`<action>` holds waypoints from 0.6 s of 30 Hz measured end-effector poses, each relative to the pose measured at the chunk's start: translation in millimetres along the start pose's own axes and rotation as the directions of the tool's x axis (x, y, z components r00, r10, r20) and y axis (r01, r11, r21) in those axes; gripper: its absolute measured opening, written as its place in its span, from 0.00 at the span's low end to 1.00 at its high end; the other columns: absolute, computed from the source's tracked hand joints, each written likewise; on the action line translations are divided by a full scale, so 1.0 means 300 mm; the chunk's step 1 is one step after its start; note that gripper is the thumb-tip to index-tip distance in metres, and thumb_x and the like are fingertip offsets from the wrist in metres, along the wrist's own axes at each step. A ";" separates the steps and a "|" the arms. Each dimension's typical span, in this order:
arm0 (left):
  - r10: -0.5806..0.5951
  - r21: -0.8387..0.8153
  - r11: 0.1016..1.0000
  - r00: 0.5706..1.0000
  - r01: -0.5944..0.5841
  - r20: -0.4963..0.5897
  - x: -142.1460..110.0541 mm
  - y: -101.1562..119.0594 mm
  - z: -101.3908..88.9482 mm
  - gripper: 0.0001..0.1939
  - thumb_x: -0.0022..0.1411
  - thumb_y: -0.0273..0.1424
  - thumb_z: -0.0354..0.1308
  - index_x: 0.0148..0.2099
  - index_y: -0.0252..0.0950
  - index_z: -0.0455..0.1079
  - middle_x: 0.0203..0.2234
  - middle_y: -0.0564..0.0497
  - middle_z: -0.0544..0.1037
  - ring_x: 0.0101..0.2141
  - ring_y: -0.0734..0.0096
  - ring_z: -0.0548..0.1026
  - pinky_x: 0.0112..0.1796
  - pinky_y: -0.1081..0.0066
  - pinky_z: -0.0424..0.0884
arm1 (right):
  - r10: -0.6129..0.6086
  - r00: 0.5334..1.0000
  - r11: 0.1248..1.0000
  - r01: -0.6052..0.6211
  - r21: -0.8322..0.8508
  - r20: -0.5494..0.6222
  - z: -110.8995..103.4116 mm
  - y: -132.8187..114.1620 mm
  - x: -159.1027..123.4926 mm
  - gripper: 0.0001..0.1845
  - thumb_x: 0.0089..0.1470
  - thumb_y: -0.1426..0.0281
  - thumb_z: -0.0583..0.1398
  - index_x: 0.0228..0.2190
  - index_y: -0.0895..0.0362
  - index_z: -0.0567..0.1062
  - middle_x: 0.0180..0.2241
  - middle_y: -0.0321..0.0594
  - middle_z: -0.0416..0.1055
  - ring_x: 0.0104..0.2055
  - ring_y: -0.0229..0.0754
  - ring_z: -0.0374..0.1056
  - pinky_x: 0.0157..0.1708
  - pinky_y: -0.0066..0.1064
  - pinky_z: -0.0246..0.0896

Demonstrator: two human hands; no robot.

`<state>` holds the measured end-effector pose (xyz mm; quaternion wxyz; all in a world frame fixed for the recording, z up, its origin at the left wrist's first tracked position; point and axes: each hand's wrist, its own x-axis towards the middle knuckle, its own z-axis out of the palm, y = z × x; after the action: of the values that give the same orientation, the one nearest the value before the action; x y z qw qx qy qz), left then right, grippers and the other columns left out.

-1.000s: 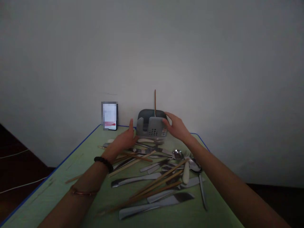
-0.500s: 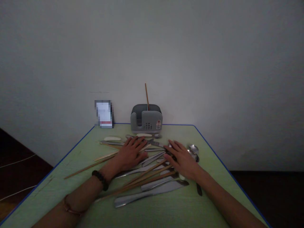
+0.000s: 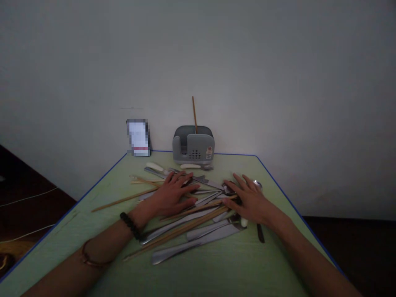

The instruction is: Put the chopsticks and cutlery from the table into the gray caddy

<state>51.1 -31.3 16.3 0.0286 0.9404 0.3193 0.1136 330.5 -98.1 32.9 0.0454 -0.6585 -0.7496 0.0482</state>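
A loose heap of cutlery and chopsticks spreads over the table. My left hand [image 3: 173, 194] lies palm down on its left part, fingers spread. My right hand [image 3: 249, 202] rests on the right part, also with fingers apart, over spoons whose bowls partly show. Between and below the hands lie wooden chopsticks [image 3: 182, 227] and a table knife [image 3: 201, 244]. Left of my left hand a chopstick [image 3: 120, 200] sticks out. A fork with a white handle [image 3: 190, 166] lies beyond the fingertips. What is under both palms is hidden.
A grey cutlery holder [image 3: 201, 146] with one upright chopstick [image 3: 194, 113] stands at the table's back edge by the wall. Left of it a phone [image 3: 138, 138], its screen blurred out, leans upright. The green table [image 3: 235, 268] has a blue edge.
Both hands have shifted the pieces beneath them slightly. The white-handled piece at the left back has turned, and the chopsticks in the middle lie differently. The whole view has tilted a little.
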 end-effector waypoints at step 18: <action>0.021 -0.053 0.998 0.996 -0.025 -0.081 -0.003 -0.020 0.022 0.21 0.69 0.40 0.44 0.59 0.36 0.63 0.54 0.43 0.69 0.54 0.60 0.64 0.57 0.55 0.57 | -0.125 0.973 0.991 0.111 -0.079 -0.193 0.045 -0.022 0.017 0.24 0.61 0.58 0.49 0.55 0.52 0.69 0.62 0.48 0.58 0.63 0.54 0.54 0.60 0.54 0.45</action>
<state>48.4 -26.9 8.9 0.0398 0.9375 0.3063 0.1603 321.6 -94.1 20.4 0.0999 -0.6155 -0.7804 -0.0456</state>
